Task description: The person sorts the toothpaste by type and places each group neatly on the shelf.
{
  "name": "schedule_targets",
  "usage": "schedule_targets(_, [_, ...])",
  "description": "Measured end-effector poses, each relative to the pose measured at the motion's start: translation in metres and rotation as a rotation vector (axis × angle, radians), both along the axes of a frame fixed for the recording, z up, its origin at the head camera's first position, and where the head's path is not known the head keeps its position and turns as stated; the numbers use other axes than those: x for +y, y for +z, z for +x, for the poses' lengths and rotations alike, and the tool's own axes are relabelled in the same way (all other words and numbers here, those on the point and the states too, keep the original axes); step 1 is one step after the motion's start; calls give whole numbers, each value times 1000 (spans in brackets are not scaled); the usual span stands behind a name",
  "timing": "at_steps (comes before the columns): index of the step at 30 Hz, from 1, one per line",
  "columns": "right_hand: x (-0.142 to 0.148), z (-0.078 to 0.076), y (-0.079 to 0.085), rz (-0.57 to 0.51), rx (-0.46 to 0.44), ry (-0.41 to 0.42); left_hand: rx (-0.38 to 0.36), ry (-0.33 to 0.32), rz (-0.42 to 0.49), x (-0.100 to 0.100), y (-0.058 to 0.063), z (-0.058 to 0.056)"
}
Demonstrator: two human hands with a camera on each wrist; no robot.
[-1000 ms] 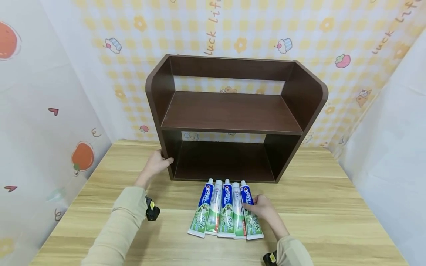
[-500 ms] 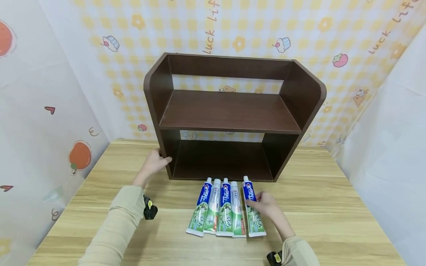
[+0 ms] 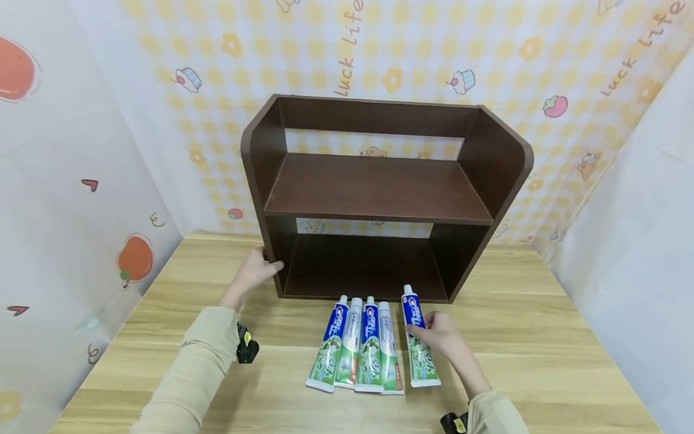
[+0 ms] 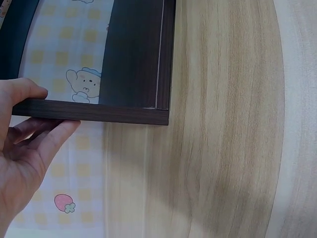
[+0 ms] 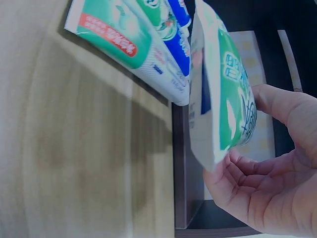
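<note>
My right hand [image 3: 441, 331] grips a blue, green and white toothpaste tube [image 3: 422, 363] by its side edges, cap toward the shelf. In the right wrist view the held tube [image 5: 233, 99] stands tilted above the table, its flat end toward the camera. Several more toothpaste tubes [image 3: 370, 355] lie side by side to its left, caps near the shelf's front edge. With thumb inside and fingers outside, my left hand [image 3: 255, 272] holds the left side panel of the dark brown two-tier shelf [image 3: 379, 187]. The left wrist view shows that panel [image 4: 114, 113] between thumb and fingers of my left hand [image 4: 25, 158].
The shelf stands on a light wood-grain table [image 3: 542, 337] against a yellow checked wall covering [image 3: 423, 48]. White patterned sheets hang at left and right. Both shelf tiers have open fronts and side panels.
My right hand has lifted the rightmost toothpaste tube off the row and moved it right, leaving a gap beside the others. The left hand stays on the shelf panel.
</note>
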State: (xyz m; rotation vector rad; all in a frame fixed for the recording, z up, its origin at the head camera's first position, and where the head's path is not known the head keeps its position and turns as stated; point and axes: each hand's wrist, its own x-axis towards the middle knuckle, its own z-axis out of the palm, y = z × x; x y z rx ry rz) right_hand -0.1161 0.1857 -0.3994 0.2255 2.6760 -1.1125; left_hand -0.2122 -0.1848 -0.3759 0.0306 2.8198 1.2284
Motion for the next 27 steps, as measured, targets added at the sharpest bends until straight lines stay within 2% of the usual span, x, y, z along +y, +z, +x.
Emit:
schedule_targets(6, [0, 3, 7, -4, 3, 14, -11, 3, 10, 2, -2, 1])
schedule_targets(10, [1, 3, 12, -18, -7, 9, 21, -15, 40, 2, 0, 5])
schedule_targets(15, [4, 2, 22, -28, 8, 13, 6, -12, 63, 2, 0, 5])
schedule_targets(17, [4, 2, 27, -14, 20, 24, -20, -2, 55, 2, -1, 3])
schedule_targets(27, [6, -1, 43, 75, 46, 57, -30, 16, 30, 2, 1, 2])
